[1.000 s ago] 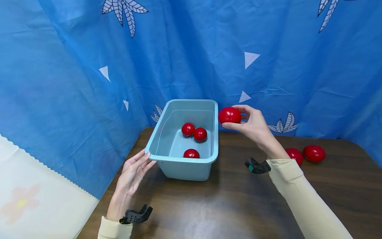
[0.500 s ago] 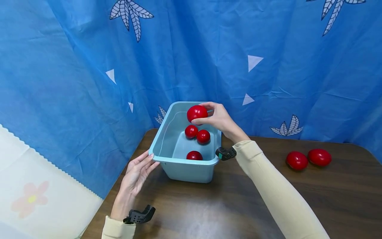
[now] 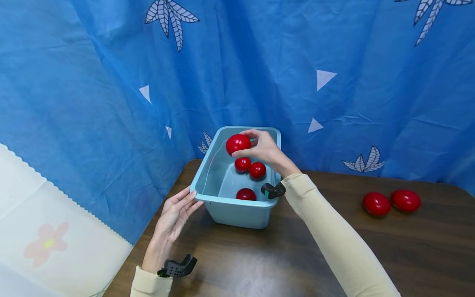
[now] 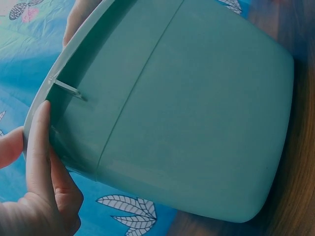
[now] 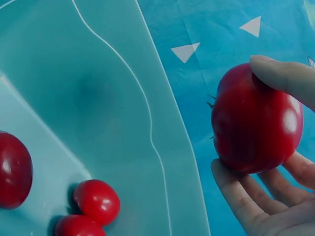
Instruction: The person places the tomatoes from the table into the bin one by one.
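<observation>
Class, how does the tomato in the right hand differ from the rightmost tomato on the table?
The held tomato is gripped by the right hand; the rightmost tomato is untouched. The held tomato is raised; the rightmost tomato rests on the table, outside the bin. Both are red and shiny.

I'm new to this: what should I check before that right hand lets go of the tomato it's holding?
1. Right hand has a firm-looking hold on the held tomato: ok, thumb and fingers pinch it.
2. Blue bin steadied: ok, left hand pinches its rim.
3. Room inside: ok, bare floor shows around three tomatoes.
4. Held tomato squarely over the bin: cannot tell, depth is unclear.
5. Table free of tomatoes: not ok, two tomatoes lie there.
</observation>
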The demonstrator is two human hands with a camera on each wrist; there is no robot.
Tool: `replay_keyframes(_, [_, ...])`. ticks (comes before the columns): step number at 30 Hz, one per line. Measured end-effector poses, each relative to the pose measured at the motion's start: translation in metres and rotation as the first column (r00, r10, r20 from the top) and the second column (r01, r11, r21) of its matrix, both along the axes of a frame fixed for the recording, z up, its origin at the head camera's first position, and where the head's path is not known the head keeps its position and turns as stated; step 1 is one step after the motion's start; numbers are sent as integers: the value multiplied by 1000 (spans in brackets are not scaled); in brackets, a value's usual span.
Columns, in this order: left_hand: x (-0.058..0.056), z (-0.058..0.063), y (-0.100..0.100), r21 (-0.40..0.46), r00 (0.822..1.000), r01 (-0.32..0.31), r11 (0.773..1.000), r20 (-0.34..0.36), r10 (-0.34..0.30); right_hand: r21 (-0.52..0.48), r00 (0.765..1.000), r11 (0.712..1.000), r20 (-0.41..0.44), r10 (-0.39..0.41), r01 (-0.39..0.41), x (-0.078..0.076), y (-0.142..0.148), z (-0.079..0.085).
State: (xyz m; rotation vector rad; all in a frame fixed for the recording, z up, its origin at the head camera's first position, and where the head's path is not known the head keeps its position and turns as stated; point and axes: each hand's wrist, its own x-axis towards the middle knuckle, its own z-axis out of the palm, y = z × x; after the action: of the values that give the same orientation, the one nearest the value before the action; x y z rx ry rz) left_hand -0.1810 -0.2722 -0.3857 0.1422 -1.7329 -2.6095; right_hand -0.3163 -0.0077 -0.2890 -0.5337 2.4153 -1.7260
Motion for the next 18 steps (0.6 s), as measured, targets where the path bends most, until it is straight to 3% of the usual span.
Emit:
replay_keyframes(11, [-2,-1,1,7,1000,1,1000,8,-1,34,1000,999,31,7,-8,-2,0,-6])
replay_keyframes(18, [-2,0,0,2,1000,8,1000,8,-8,142,998,990,61,-13,4,-3,-3,-7])
